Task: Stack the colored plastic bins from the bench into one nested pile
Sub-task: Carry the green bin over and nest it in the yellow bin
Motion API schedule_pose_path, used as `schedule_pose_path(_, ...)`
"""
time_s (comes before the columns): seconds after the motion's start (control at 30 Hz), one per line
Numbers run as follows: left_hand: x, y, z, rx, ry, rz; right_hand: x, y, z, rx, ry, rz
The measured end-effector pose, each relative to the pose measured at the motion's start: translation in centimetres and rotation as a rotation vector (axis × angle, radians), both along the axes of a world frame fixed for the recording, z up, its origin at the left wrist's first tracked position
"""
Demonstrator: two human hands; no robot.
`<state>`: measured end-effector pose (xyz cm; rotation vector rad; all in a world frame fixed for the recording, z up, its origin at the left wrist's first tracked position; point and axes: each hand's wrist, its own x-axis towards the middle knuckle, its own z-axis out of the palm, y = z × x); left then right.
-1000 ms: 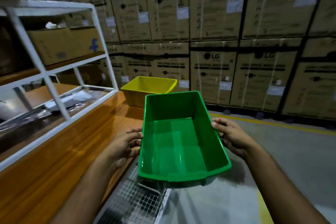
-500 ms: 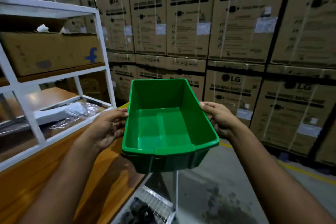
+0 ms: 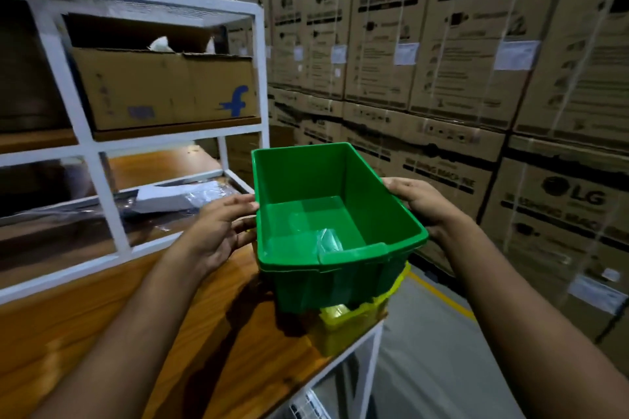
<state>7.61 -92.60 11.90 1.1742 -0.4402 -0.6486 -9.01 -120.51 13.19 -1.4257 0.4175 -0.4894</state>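
Observation:
I hold an empty green plastic bin (image 3: 306, 214) by its two long sides. My left hand (image 3: 221, 231) grips the left rim and my right hand (image 3: 422, 204) grips the right rim. Directly under it a yellow bin (image 3: 350, 326) stands on the wooden bench (image 3: 170, 333) at the bench's far end. The green bin's base sits partly inside the yellow one, whose near wall and right rim still show. Most of the yellow bin is hidden by the green one.
A white metal shelf frame (image 3: 102, 194) stands on the bench to the left, with a cardboard box (image 3: 163, 88) and plastic-wrapped items on it. Stacked LG cartons (image 3: 459, 78) wall off the right. Grey floor lies below the bench end.
I have walked along the bench with the green bin. It went from held in the air short of the yellow bin to lowered partly into it.

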Motion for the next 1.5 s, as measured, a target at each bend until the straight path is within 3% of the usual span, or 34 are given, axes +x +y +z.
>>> schedule_pose_path(0.33,-2.0,-5.4,-1.2,0.000,0.001,0.267,5.3,-9.2,-0.5,-0.046,0.070,0.289)
schedule_pose_path(0.7,-5.2,-7.4,-3.8,0.092,0.034,0.360,6.0,-12.9,-4.8,-0.011,0.118,0.434)
schedule_pose_path(1.03,-6.1,-7.2,-7.6,0.230,0.065,0.467,6.4,-11.9,-7.9,-0.085,0.177,0.482)
schedule_pose_path(1.33,-5.5,-7.3,-10.9,0.393,0.068,0.491,6.9,-11.7,-11.0,-0.349,0.281,0.435)
schedule_pose_path(1.5,-5.2,-7.2,-11.8,0.455,0.042,0.482,6.7,-11.6,-11.9,-0.381,0.302,0.411)
